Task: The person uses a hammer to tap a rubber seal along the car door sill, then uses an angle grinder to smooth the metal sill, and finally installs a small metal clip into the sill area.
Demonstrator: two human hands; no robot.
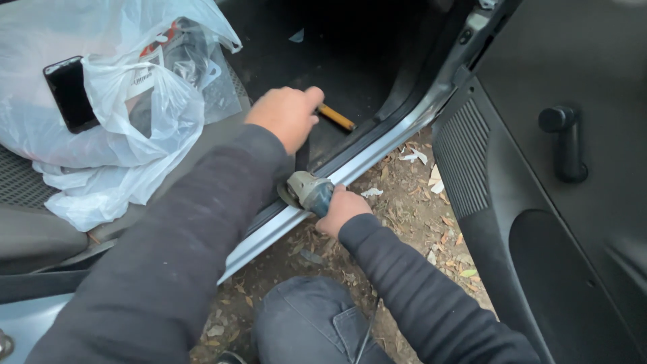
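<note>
I crouch beside an open car door. My right hand (pixel 342 210) is shut on a blue-grey angle grinder (pixel 308 191), whose disc end rests on the silver door sill (pixel 377 152). My left hand (pixel 286 116) reaches into the dark footwell and closes on a yellow-handled tool (pixel 335 116); the tool's working end is hidden behind the hand. Both arms wear dark grey sleeves.
A white plastic bag (pixel 114 108) with packaged items lies on the grey car seat (pixel 34 236), a black phone (pixel 69 93) resting on top of the bag. The open door panel (pixel 559 202) with a window crank (pixel 566 138) stands at right. Dirt ground (pixel 411 202) with dry leaves lies below.
</note>
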